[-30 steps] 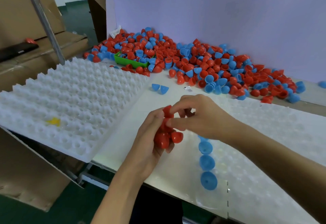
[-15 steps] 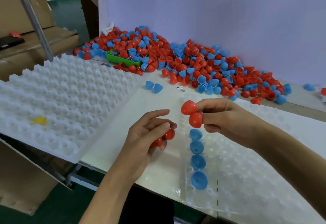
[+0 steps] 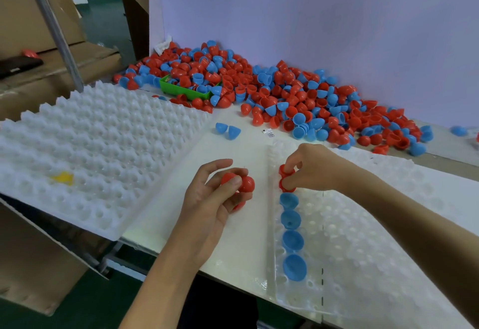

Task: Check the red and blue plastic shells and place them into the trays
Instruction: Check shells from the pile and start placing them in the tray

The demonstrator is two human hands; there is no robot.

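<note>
Hands, shells, tray: sorting bench.
Left hand (image 3: 207,199) curled, gripping red shells (image 3: 242,183); right hand (image 3: 315,168) pinching two red shells (image 3: 286,178) onto clear tray (image 3: 363,238) left edge, above four blue shells (image 3: 291,240).

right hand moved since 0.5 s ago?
Yes. The right hand has come down onto the tray, its red shells now just beyond the blue shells row.

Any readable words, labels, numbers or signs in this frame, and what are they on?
None can be read.
Small white tag on the table near the shell pile: dark print, too small and blurred to read.
Trays, shells and cardboard boxes: no visible text.
</note>
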